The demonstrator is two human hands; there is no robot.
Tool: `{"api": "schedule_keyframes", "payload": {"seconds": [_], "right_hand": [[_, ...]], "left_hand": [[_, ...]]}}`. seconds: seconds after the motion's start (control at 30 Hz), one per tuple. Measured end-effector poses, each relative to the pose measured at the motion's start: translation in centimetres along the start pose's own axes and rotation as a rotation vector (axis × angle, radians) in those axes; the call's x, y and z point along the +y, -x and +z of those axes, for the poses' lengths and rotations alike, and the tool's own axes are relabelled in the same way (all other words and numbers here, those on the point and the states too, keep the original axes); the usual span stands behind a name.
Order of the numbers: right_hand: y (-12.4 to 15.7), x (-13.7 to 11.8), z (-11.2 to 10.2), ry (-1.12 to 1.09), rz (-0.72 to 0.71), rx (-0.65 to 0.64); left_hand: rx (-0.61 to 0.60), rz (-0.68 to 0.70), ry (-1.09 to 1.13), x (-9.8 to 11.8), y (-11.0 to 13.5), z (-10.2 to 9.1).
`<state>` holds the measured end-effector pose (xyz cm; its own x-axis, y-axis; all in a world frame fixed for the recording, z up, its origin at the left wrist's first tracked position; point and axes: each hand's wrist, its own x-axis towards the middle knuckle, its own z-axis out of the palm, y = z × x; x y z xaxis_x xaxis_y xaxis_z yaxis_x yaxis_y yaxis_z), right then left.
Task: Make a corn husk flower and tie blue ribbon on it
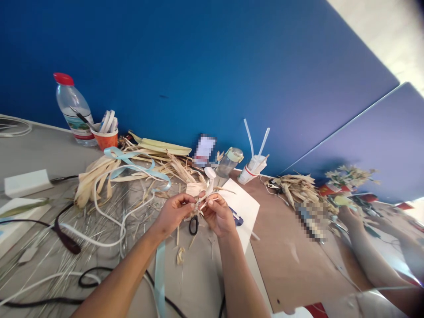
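Closest in, a pale blue ribbon (159,274) and dark cable (172,305) lie on the worktop (195,287) between and beneath the person's forearms. A little farther on, the left hand (175,213) and right hand (219,215) meet at the middle, fingertips almost touching, both closed in a pinch on a pale husk piece (209,189). Its upper end stands up between them, with thin ends splaying off; the exact grip is too small to read.

For fine work like this, light thumb-and-forefinger pressure close to the join seems best: dry husk probably splits if squeezed or twisted hard. One hand would do well to anchor the base while the other guides, with loose ends kept out from under the thumbs.

Just under the fingers shows a black loop handle (194,225), probably of scissors; its blades are hidden, so the fingers should stay clear of it. A white sheet (249,206) lies beside the right hand. Beyond the left hand, dried husks (92,181) lie heaped, within easy reach. Farther back stand a clear jar (228,164) and a white cup (247,175) of translucent sticks, before the blue partition (198,66).
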<state>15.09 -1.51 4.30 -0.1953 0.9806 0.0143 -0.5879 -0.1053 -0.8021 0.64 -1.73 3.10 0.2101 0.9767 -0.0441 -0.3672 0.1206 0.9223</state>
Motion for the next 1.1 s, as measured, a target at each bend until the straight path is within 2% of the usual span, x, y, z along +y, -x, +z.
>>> {"api": "schedule_keyframes", "payload": {"seconds": [0.5, 0.77, 1.1], "right_hand": [[0.0, 0.0, -0.2, 0.104, -0.080, -0.007], [-0.1, 0.6, -1.5, 0.355, -0.198, 0.033], [0.3, -0.3, -0.5, 0.536, -0.258, 0.096]], "left_hand": [[-0.011, -0.008, 0.007, -0.6, -0.3, -0.3], [0.044, 0.017, -0.060, -0.9, -0.4, -0.4], [0.067, 0.082, -0.202, -0.5, -0.3, 0.0]]}}
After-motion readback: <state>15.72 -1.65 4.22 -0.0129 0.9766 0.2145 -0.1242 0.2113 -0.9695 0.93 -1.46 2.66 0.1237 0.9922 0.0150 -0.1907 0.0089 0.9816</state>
